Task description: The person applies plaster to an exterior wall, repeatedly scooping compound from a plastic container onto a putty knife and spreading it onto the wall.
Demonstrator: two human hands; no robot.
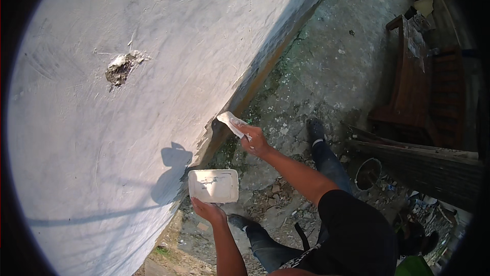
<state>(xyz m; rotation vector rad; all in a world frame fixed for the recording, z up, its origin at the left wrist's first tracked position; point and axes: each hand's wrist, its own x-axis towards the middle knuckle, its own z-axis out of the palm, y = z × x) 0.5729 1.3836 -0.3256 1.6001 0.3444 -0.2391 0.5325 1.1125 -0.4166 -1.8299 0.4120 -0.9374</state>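
My left hand [208, 210] grips a shallow white rectangular tray [235, 186] by its near edge, with pale paste smeared over its inside. My right hand [254, 141], spotted with white, is closed round a putty knife [229, 122] whose broad end is coated white. That end is up against or very close to the lower edge of the grey-white wall [168, 56], where the coating is chipped; actual contact cannot be made out. Higher up in the wall is a rough broken hole [119, 72] with bits of white around it.
Green-stained concrete ground [326, 72] runs along the wall's foot, with rubble [278, 199] scattered near my feet. To the right stand a dark bucket [368, 174], a wooden plank structure [413, 166] and a brown wooden bench [403, 105]. Shadows fall across the wall.
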